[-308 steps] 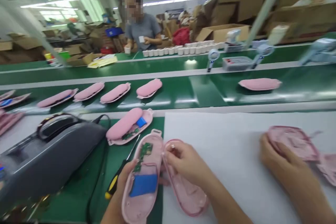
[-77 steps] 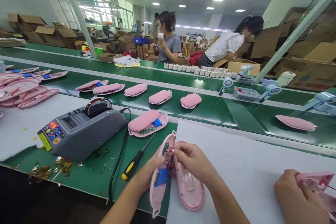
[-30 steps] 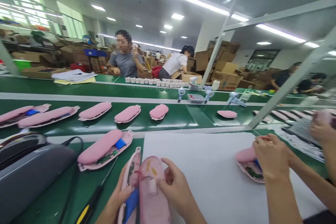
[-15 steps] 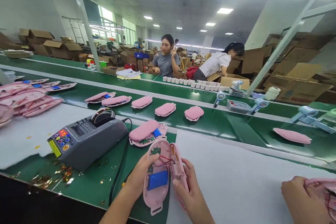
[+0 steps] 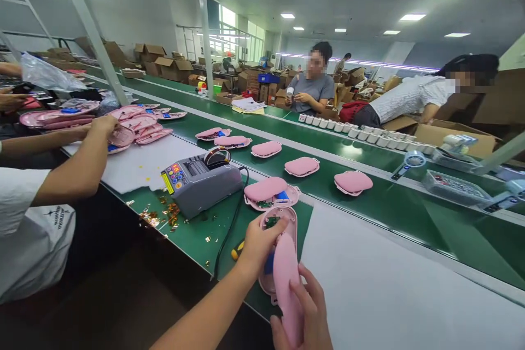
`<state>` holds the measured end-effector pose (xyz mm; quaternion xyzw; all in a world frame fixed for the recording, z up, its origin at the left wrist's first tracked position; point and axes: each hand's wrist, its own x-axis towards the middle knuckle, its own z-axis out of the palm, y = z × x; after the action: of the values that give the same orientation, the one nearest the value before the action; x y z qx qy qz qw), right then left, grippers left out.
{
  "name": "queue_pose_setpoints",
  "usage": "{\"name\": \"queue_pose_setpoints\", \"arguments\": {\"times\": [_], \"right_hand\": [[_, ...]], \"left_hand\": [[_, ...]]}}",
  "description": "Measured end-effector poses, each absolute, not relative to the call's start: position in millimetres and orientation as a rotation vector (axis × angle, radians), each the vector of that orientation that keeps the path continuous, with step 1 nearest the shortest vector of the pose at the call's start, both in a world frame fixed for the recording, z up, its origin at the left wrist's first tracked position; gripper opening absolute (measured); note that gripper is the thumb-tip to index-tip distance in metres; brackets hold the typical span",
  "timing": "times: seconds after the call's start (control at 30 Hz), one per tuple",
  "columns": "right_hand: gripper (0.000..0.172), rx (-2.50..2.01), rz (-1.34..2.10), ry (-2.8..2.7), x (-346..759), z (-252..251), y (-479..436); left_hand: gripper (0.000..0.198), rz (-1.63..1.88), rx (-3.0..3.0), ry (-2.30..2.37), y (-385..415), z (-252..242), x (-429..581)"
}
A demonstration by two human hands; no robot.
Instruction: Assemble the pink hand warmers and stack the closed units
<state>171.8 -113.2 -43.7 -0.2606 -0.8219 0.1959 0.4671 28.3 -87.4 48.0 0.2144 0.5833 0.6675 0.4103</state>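
Observation:
My left hand point(image 5: 259, 243) grips the upper left of an oval pink casing half point(image 5: 290, 219), its thumb inside near a green circuit board point(image 5: 271, 222). Part of a blue battery point(image 5: 269, 263) shows in this half; the rest is hidden. My right hand point(image 5: 309, 306) is closed round the matching pink cover point(image 5: 286, 273), which stands tilted on edge over the casing half, its smooth outside towards me. Just beyond lies another pink casing point(image 5: 266, 190) with its cover askew. A yellow and black handle point(image 5: 237, 250) lies left of my left hand.
A grey tape dispenser point(image 5: 205, 180) stands to the left, with shiny tape scraps point(image 5: 170, 213) before it. Several pink casings point(image 5: 301, 167) line the green belt. At far left a co-worker's arms point(image 5: 88, 158) reach to stacked pink shells point(image 5: 141, 123). White paper point(image 5: 389, 273) covers the right side.
My view has swung left, bringing a co-worker into sight. The cover in my right hand has turned from beside the casing half to over it, its inside now hidden.

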Motion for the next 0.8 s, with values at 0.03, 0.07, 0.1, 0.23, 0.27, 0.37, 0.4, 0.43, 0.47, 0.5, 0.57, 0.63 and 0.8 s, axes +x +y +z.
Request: {"name": "queue_pose_setpoints", "arguments": {"times": [0.03, 0.07, 0.1, 0.23, 0.27, 0.37, 0.4, 0.43, 0.47, 0.5, 0.57, 0.63, 0.8], "right_hand": [[0.055, -0.618, 0.472, -2.04, 174, -44, -113], [0.054, -0.622, 0.476, -2.043, 175, -43, -113], [0.052, -0.661, 0.496, -2.02, 176, -42, -114], [0.04, -0.951, 0.693, -1.739, 174, -31, -121], [0.04, -0.989, 0.766, -1.665, 173, -28, -121], [0.042, -0.99, 0.989, -1.481, 172, -19, -114], [0.042, -0.972, 1.054, -1.434, 172, -17, -110], [0.043, -0.953, 1.12, -1.392, 173, -16, -105], [0.044, -0.938, 1.194, -1.358, 174, -15, -101], [0.046, -0.927, 1.274, -1.322, 174, -15, -97], [0.051, -0.909, 1.427, -1.237, 176, -14, -91], [0.055, -0.896, 1.515, -1.176, 178, -14, -88], [0.06, -0.833, 1.525, -1.272, 180, -17, -82]], "left_hand": [[0.038, 1.684, 0.568, 1.499, -87, 49, 28], [0.037, 1.684, 0.598, 1.53, -87, 50, 28], [0.035, 1.679, 0.63, 1.563, -86, 51, 27], [0.028, 1.646, 0.807, 1.715, -85, 54, 32], [0.028, 1.633, 0.86, 1.756, -85, 56, 36], [0.035, 1.583, 0.986, 1.859, -86, 61, 50], [0.038, 1.562, 1.015, 1.882, -86, 63, 53], [0.04, 1.541, 1.04, 1.896, -85, 63, 56], [0.043, 1.516, 1.07, 1.901, -84, 63, 57], [0.046, 1.48, 1.109, 1.892, -83, 62, 57], [0.057, 1.399, 1.204, 1.856, -81, 58, 53], [0.067, 1.34, 1.303, 1.837, -80, 52, 48], [0.061, 1.317, 1.381, 1.922, -79, 44, 41]]}}
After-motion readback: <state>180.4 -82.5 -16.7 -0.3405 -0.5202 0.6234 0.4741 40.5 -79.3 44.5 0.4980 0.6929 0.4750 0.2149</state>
